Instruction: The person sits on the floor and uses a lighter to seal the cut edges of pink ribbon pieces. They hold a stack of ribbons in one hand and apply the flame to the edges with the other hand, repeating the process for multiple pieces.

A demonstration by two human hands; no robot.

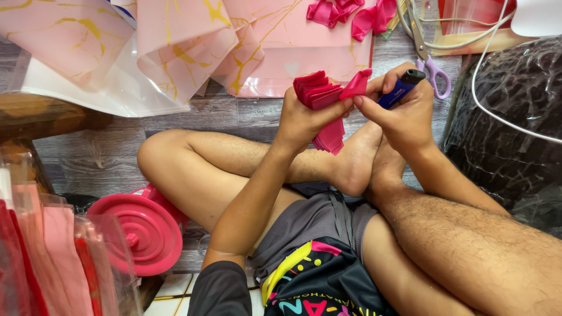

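My left hand (304, 117) grips a folded stack of bright pink ribbon strips (323, 105), held up above my crossed legs. One strip end (357, 83) sticks out to the right, pinched between both hands. My right hand (404, 114) holds a blue lighter (400, 89) with a black top and also pinches that ribbon end with thumb and forefinger. Both hands touch each other over my bare feet.
Pink marbled gift bags (193, 41) and clear plastic sheets lie on the grey wooden floor ahead. Pink bows (345, 13) and purple-handled scissors (430, 64) lie beyond the hands. A pink ribbon spool (137, 231) stands at my left; a dark plastic-wrapped bundle (509, 129) with a white cable at right.
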